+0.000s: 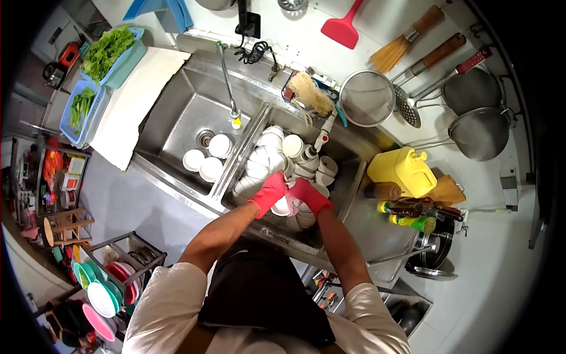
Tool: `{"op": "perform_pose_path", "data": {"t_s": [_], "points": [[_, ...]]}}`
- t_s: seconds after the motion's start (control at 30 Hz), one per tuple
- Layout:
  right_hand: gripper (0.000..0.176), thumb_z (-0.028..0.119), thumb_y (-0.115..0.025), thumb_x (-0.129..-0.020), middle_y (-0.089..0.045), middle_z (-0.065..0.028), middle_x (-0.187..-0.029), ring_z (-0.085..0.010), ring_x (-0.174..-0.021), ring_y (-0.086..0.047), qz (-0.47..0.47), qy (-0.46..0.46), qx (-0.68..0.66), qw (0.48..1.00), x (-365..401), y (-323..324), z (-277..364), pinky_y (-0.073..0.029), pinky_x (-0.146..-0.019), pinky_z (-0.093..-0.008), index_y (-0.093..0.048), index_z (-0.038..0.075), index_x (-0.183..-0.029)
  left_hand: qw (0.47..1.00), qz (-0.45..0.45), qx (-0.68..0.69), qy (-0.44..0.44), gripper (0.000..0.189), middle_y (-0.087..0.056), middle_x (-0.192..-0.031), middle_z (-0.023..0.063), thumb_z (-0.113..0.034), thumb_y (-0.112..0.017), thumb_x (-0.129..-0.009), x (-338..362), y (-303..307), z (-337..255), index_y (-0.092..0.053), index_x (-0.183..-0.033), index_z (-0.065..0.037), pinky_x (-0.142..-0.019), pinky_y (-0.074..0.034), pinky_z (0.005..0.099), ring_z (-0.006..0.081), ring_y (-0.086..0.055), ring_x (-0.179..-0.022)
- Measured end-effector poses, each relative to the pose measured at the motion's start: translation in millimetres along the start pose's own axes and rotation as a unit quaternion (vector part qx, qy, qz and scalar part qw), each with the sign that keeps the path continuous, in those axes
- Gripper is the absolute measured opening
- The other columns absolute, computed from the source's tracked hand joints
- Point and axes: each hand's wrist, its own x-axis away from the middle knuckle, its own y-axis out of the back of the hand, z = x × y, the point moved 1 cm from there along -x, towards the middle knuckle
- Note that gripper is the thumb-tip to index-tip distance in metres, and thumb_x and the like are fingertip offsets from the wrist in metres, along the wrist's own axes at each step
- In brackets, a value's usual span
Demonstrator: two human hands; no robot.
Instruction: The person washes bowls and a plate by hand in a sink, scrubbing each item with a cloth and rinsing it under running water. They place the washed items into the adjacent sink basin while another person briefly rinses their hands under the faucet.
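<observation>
Both my hands wear red gloves and are close together over the right sink basin. My left hand (pixel 270 192) is closed at the edge of a white bowl, with a pale cloth (pixel 290 203) between the hands. My right hand (pixel 308 194) is closed on the other side of that cloth. Under and around them many white bowls (pixel 265 162) lie stacked and tilted in the basin. In the left basin (pixel 177 127) three white bowls (pixel 210 169) sit near the drain. A thin faucet (pixel 228 82) reaches over this basin.
A white board (pixel 140 100) and baskets of greens (pixel 111 53) lie at the left. Right of the sink stand a yellow jug (pixel 402 171) and bottles (pixel 413 222). Strainers (pixel 367 98) and brushes hang on the wall. A white valve (pixel 323 138) juts over the right basin.
</observation>
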Motion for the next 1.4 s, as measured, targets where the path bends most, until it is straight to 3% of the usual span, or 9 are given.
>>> {"op": "perform_pose_path", "data": {"t_s": [0.27, 0.4, 0.53, 0.8, 0.93, 1.0, 1.13, 1.3, 1.4], "points": [[0.015, 0.02, -0.057, -0.073, -0.057, -0.0059, -0.063, -0.0161, -0.052, -0.054, -0.276, -0.212, -0.473, 0.809, 18, -118, -55, -0.041, -0.043, -0.0268, -0.057, 0.006, -0.077, 0.708, -0.38, 0.57, 0.173, 0.022, -0.052, -0.07, 0.0047, 0.008, -0.049, -0.065, 29, -10, -23, -0.05, -0.083, -0.005, -0.058, -0.045, 0.0277, 0.0161, -0.052, -0.063], [0.012, 0.021, -0.053, -0.075, -0.055, -0.0034, -0.064, -0.0151, -0.055, -0.053, -0.146, -0.315, -0.51, 0.787, 43, -29, 18, -0.041, -0.046, -0.025, -0.054, 0.009, -0.078, 0.734, 0.293, 0.522, 0.321, 0.036, -0.055, -0.078, 0.0103, 0.005, -0.04, -0.064, -38, -75, 108, -0.051, -0.098, -0.002, -0.063, -0.049, 0.0348, 0.0237, -0.054, -0.064], [0.008, 0.017, -0.051, -0.075, -0.054, -0.0038, -0.064, -0.0149, -0.054, -0.053, -0.262, -0.238, -0.648, 0.674, 28, -58, 10, -0.039, -0.044, -0.0246, -0.052, 0.01, -0.078, 0.735, -0.178, 0.654, 0.034, 0.04, -0.056, -0.076, 0.0141, 0.004, -0.038, -0.068, 5, -21, 0, -0.049, -0.107, 0.0, -0.052, -0.049, 0.0387, 0.0268, -0.056, -0.06], [0.016, 0.015, -0.051, -0.078, -0.054, -0.0084, -0.068, -0.0203, -0.055, -0.053, -0.243, -0.068, -0.713, 0.654, 37, -47, 21, -0.043, -0.046, -0.0287, -0.048, 0.004, -0.089, 0.799, -0.061, 0.588, 0.111, 0.034, -0.056, -0.08, 0.0114, 0.0, -0.039, -0.074, 8, 4, -10, -0.05, -0.106, 0.0, -0.057, -0.05, 0.0319, 0.0229, -0.056, -0.068], [0.003, 0.006, -0.053, -0.073, -0.055, -0.0102, -0.062, -0.0199, -0.054, -0.055, -0.14, -0.103, -0.55, 0.817, -5, -162, -174, -0.045, -0.043, -0.0287, -0.051, 0.004, -0.075, 0.509, 0.002, 0.784, 0.355, 0.031, -0.056, -0.082, 0.0101, -0.001, -0.041, -0.073, 1, 0, -13, -0.052, -0.103, 0.0, -0.062, -0.048, 0.0278, 0.0235, -0.055, -0.069], [0.006, 0.008, -0.055, -0.071, -0.052, -0.0095, -0.055, -0.0208, -0.047, -0.052, -0.007, -0.1, -0.665, 0.74, 29, -43, -36, -0.043, -0.041, -0.0311, -0.051, 0.004, -0.069, 0.819, 0.225, 0.52, 0.096, 0.03, -0.055, -0.075, 0.0083, -0.004, -0.042, -0.076, -27, 8, 22, -0.052, -0.104, 0.002, -0.055, -0.046, 0.0266, 0.0188, -0.053, -0.064], [0.011, 0.0, -0.056, -0.066, -0.051, -0.0081, -0.062, -0.0204, -0.049, -0.051, -0.579, 0.06, -0.174, 0.794, -7, -134, -85, -0.041, -0.039, -0.0346, -0.052, 0.005, -0.076, 0.659, -0.373, 0.635, 0.15, 0.047, -0.056, -0.076, 0.0101, 0.006, -0.037, -0.069, 8, -21, -46, -0.047, -0.114, -0.001, -0.058, -0.05, 0.0294, 0.0206, -0.054, -0.061], [0.021, 0.021, -0.054, -0.078, -0.056, -0.0081, -0.079, -0.0177, -0.074, -0.055, -0.084, -0.152, -0.507, 0.844, 38, -33, -25, -0.047, -0.061, -0.0302, -0.049, 0.003, -0.088, 0.838, 0.24, 0.471, 0.136, 0.039, -0.057, -0.081, 0.0072, 0.002, -0.037, -0.072, -9, 41, -16, -0.054, -0.107, -0.001, -0.067, -0.047, 0.0256, 0.0175, -0.055, -0.069], [0.015, 0.015, -0.053, -0.077, -0.056, -0.0073, -0.08, -0.019, -0.075, -0.054, -0.277, -0.142, -0.588, 0.747, 21, -102, -67, -0.046, -0.063, -0.0307, -0.05, 0.003, -0.085, 0.795, -0.23, 0.554, 0.092, 0.04, -0.057, -0.08, 0.0066, 0.003, -0.037, -0.072, 16, 10, -42, -0.052, -0.109, -0.001, -0.062, -0.047, 0.026, 0.0157, -0.053, -0.065]]}}
